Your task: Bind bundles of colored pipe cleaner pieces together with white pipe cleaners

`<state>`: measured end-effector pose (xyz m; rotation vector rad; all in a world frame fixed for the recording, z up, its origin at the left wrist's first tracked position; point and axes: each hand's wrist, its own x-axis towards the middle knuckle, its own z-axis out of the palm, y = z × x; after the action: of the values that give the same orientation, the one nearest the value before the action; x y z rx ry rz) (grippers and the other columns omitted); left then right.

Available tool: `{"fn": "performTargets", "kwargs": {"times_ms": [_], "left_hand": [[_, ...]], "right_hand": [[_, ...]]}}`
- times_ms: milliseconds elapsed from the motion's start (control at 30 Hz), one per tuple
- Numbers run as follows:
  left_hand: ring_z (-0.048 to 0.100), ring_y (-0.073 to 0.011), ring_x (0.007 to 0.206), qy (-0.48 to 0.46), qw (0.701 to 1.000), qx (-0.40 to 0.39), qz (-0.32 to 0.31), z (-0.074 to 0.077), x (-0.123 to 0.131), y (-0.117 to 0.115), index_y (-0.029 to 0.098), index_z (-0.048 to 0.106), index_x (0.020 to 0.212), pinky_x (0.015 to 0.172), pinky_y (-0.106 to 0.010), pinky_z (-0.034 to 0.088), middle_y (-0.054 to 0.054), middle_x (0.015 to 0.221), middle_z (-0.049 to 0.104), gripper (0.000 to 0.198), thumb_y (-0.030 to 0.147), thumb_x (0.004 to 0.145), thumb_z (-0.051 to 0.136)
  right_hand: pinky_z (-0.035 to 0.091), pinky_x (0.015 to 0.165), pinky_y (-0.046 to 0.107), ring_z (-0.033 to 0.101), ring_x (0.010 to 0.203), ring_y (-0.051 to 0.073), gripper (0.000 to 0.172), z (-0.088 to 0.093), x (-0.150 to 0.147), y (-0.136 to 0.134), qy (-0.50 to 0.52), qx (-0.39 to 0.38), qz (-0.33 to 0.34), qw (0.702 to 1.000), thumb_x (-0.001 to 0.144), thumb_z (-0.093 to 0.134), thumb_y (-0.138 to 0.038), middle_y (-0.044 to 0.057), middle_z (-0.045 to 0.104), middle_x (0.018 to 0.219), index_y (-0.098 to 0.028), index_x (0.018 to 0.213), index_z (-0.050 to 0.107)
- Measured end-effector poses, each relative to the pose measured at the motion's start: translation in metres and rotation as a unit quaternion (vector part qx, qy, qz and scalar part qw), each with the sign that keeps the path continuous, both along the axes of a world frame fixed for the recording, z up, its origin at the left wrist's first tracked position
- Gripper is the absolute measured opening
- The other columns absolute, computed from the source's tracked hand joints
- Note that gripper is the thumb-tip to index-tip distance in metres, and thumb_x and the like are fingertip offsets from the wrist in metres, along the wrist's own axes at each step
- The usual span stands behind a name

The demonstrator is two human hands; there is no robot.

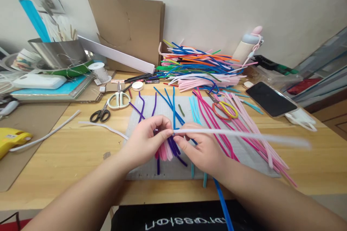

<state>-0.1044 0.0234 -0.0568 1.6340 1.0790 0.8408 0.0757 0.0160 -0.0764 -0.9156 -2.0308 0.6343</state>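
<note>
My left hand (148,139) is closed in a pinch over a small bundle of pink and purple pipe cleaners (166,149) above the grey cutting mat (151,168). My right hand (199,148) pinches the near end of a long white pipe cleaner (244,135), which stretches out to the right and is blurred by motion. The two pinches meet at the middle of the mat. Loose blue, purple and pink pipe cleaners (217,122) lie on the mat around both hands.
A big heap of coloured pipe cleaners (200,66) lies at the back by cardboard (127,25). Scissors (119,99), black-handled scissors (100,114), a phone (271,99), a yellow glue gun (11,139) and a loose white pipe cleaner (46,135) rest on the wooden table (67,158).
</note>
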Motion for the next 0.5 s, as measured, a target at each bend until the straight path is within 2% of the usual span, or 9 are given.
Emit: {"fn": "performTargets", "kwargs": {"times_ms": [133, 300, 367, 500], "left_hand": [[0.052, -0.0100, 0.058, 0.053, 0.995, 0.077, -0.017, 0.0016, 0.0004, -0.0024, 0.017, 0.051, 0.076, 0.057, -0.023, 0.042, 0.003, 0.068, 0.052, 0.012, 0.021, 0.088, 0.051], [0.053, -0.0121, 0.076, 0.093, 0.969, 0.225, -0.036, 0.0028, 0.0003, -0.0014, 0.016, 0.053, 0.073, 0.069, -0.024, 0.042, 0.000, 0.078, 0.053, 0.015, 0.011, 0.086, 0.053], [0.052, -0.0116, 0.077, 0.100, 0.966, 0.232, -0.049, 0.0034, 0.0005, -0.0013, 0.016, 0.053, 0.074, 0.069, -0.023, 0.042, 0.000, 0.078, 0.053, 0.015, 0.009, 0.087, 0.051], [0.054, -0.0116, 0.076, 0.105, 0.973, 0.201, -0.052, 0.0029, 0.0010, -0.0025, 0.017, 0.053, 0.073, 0.069, -0.023, 0.042, 0.000, 0.078, 0.054, 0.016, 0.009, 0.087, 0.051]], "right_hand": [[0.046, 0.073, 0.028, 0.061, 0.081, 0.016, 0.014, 0.0011, -0.0027, -0.0043, 0.042, -0.104, -0.024, 0.993, 0.090, 0.054, -0.028, 0.003, 0.066, 0.083, -0.019, 0.084, 0.062], [0.047, 0.061, 0.024, 0.060, 0.068, 0.013, 0.014, 0.0013, -0.0028, -0.0056, 0.106, -0.198, -0.024, 0.974, 0.088, 0.053, -0.030, 0.001, 0.063, 0.076, -0.019, 0.084, 0.060], [0.048, 0.061, 0.024, 0.060, 0.067, 0.013, 0.016, 0.0017, -0.0023, -0.0054, 0.113, -0.209, -0.017, 0.971, 0.088, 0.052, -0.028, 0.002, 0.063, 0.074, -0.018, 0.080, 0.061], [0.047, 0.063, 0.024, 0.061, 0.067, 0.013, 0.020, 0.0019, -0.0015, -0.0056, 0.090, -0.167, -0.012, 0.982, 0.088, 0.052, -0.024, 0.002, 0.064, 0.069, -0.017, 0.074, 0.064]]}}
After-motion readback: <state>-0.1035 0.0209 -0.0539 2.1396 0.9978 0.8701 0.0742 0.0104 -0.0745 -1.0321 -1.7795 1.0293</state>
